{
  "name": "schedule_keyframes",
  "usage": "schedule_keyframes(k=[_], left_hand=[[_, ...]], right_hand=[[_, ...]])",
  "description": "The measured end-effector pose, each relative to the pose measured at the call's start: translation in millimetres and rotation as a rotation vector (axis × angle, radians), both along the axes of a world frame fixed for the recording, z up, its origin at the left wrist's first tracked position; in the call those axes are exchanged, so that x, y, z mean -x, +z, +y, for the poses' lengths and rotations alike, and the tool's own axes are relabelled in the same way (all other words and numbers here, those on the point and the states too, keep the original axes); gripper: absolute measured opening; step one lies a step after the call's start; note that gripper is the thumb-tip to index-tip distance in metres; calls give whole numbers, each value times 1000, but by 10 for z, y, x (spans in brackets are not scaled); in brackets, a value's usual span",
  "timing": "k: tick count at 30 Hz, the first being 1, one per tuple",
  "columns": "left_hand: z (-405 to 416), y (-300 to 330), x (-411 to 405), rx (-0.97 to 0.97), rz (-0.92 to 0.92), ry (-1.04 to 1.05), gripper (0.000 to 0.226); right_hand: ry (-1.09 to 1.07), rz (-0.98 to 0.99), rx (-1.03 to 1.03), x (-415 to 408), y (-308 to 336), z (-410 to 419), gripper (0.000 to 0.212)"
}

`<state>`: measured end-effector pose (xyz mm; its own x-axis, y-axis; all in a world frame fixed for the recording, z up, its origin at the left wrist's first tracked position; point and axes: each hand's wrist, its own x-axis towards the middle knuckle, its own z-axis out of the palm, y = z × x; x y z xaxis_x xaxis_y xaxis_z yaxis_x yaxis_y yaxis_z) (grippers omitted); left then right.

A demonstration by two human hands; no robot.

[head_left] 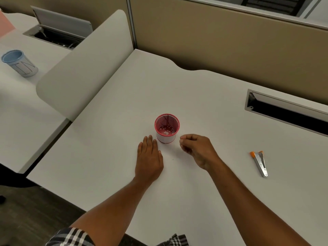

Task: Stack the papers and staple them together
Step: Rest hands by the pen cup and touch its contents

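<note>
Red mesh cup [167, 127] sits between my flat, empty left hand [148, 159] and pinched right hand [195, 150], whose contents I cannot tell, probably for dropping scraps; no papers visible; orange-tipped metal stapler [259, 163] lies far right.

Red mesh cup [167, 128] blocks centre; stapler [259, 163] lies right; bare desk [204, 96] between them passable.
</note>
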<state>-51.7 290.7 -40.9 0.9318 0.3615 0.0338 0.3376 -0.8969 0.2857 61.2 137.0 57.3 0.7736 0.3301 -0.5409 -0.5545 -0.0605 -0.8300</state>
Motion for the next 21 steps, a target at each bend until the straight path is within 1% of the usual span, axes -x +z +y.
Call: schedule_keyframes(k=[3, 5, 6, 9, 11, 12, 15, 19, 21], left_hand=[[-3, 7, 1, 6, -3, 3, 53], [-6, 17, 1, 10, -3, 1, 53], [-9, 24, 2, 16, 0, 1, 54], [-13, 46, 7, 40, 4, 5, 55], [-10, 63, 13, 45, -6, 3, 53], [-11, 68, 15, 43, -12, 0, 53], [-10, 69, 14, 34, -13, -4, 52], [-3, 62, 12, 36, -7, -4, 52], [-7, 65, 12, 38, -9, -4, 52]], right_hand=[[11, -92, -88, -111, 271, 142, 11], [57, -233, -24, -185, 409, 265, 11], [94, -332, 63, -218, 450, 331, 12], [258, -631, 421, -282, 498, 521, 16], [338, -735, 575, -305, 480, 604, 19], [356, -757, 604, -311, 469, 627, 19], [368, -788, 605, -323, 447, 644, 16], [400, -802, 618, -346, 440, 617, 23], [393, -796, 603, -343, 435, 581, 21]])
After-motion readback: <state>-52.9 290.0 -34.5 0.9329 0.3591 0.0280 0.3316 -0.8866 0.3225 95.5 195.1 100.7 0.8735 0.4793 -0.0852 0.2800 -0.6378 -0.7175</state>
